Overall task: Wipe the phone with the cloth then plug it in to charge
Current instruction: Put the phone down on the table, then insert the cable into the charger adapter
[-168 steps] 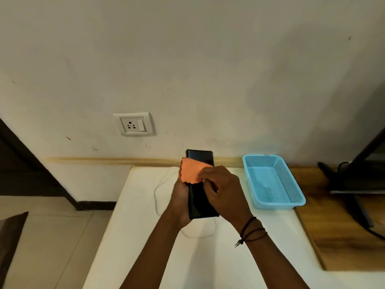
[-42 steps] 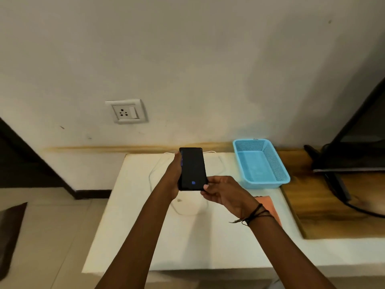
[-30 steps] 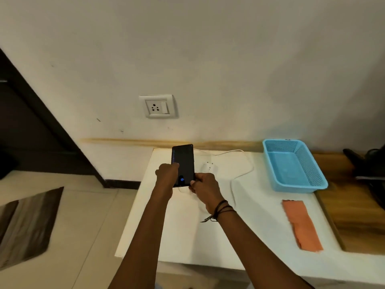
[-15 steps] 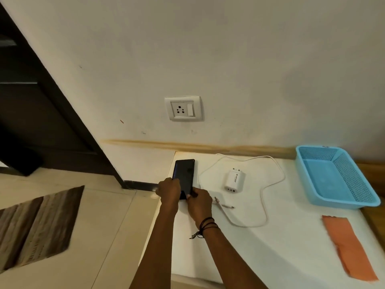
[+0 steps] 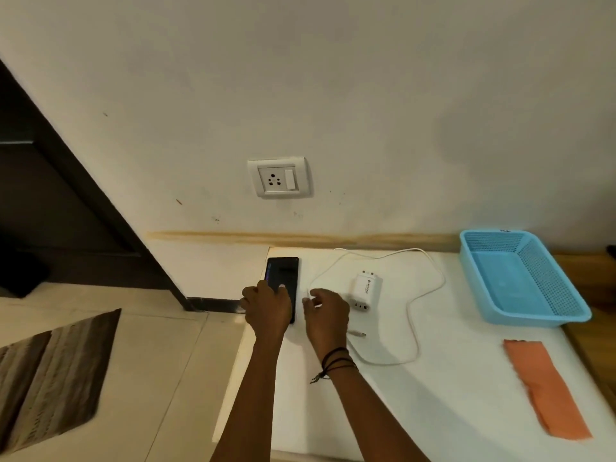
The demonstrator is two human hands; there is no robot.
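Phone (image 5: 283, 275) lies gripped under left hand (image 5: 266, 310); right hand (image 5: 328, 310) hovers loosely curled just beside.

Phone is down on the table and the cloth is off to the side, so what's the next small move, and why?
Probably the right hand should reach for the loose cable end lying just beside its wrist. The left hand holds the phone flat, the cloth lies apart, the charger sits unplugged, and the wall socket is empty.
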